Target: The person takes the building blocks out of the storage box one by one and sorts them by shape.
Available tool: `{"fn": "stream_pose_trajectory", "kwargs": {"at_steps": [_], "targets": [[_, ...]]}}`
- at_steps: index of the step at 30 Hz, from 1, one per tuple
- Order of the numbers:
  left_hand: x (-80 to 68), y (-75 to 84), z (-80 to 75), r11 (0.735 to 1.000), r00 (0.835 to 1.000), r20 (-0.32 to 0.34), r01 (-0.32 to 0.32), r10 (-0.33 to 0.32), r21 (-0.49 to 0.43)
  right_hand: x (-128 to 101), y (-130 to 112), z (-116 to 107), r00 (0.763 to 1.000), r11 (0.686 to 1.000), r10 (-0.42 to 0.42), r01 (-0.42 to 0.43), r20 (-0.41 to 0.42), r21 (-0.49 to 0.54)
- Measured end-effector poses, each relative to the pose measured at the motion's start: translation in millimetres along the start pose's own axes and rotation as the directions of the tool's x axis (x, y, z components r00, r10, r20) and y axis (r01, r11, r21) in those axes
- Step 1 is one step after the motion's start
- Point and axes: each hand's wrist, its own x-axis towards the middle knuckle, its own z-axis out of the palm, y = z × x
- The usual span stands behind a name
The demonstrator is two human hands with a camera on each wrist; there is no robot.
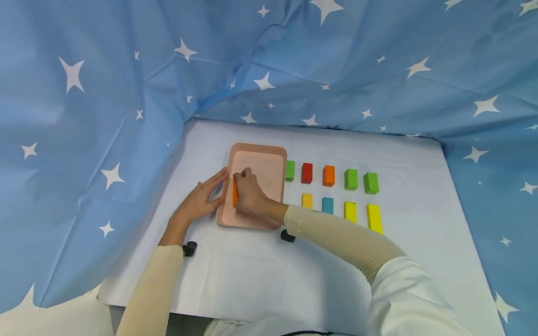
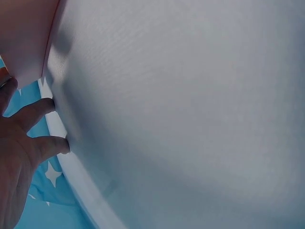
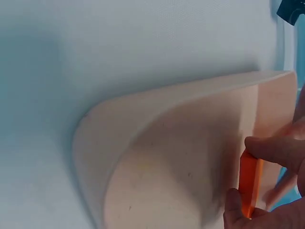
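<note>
A pink tray (image 1: 273, 154) lies on the white table (image 1: 252, 270). Inside its left side my right hand (image 1: 248, 191) pinches an orange block (image 1: 235, 192) between thumb and fingers, close to the tray's left wall. The right wrist view shows that orange block (image 3: 249, 183) held over the tray's floor (image 3: 167, 176). My left hand (image 1: 201, 198) rests flat with straight fingers against the tray's left outer edge. In the left wrist view its fingers (image 2: 38, 112) lie on the table beside the tray's edge (image 2: 24, 43).
To the right of the tray stand two rows of blocks: green (image 1: 290, 171), red (image 1: 307, 173), orange (image 1: 329, 176), green (image 1: 350, 179), green (image 1: 371, 183); then yellow (image 1: 307, 201), blue (image 1: 327, 206), yellow (image 1: 350, 212), yellow (image 1: 374, 218). Blue starred cloth (image 1: 105, 116) surrounds the table.
</note>
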Motion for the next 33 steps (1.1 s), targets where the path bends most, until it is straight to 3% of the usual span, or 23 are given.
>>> {"fn": "stream_pose_trajectory", "kwargs": {"at_steps": [15, 22, 27, 33], "targets": [[-4.6, -1.9, 1.9, 1.000, 0.999, 0.021, 0.028, -0.028, 0.006, -58, 40, -62, 0.997, 0.986, 0.025, -0.013, -0.075, 0.164], [-6.7, -1.2, 0.6, 0.999, 0.999, 0.031, 0.040, -0.040, -0.009, -83, 73, -85, 0.993, 0.990, 0.080, -0.070, -0.088, 0.119], [-5.8, -0.5, -0.1, 1.000, 0.999, 0.026, 0.022, -0.022, -0.014, -93, 97, -86, 0.983, 0.982, 0.165, -0.157, -0.079, 0.103], [-0.9, 1.8, 0.3, 1.000, 1.000, 0.028, 0.008, -0.008, -0.009, -99, 113, -68, 0.983, 0.975, 0.183, -0.177, -0.033, 0.135]]}}
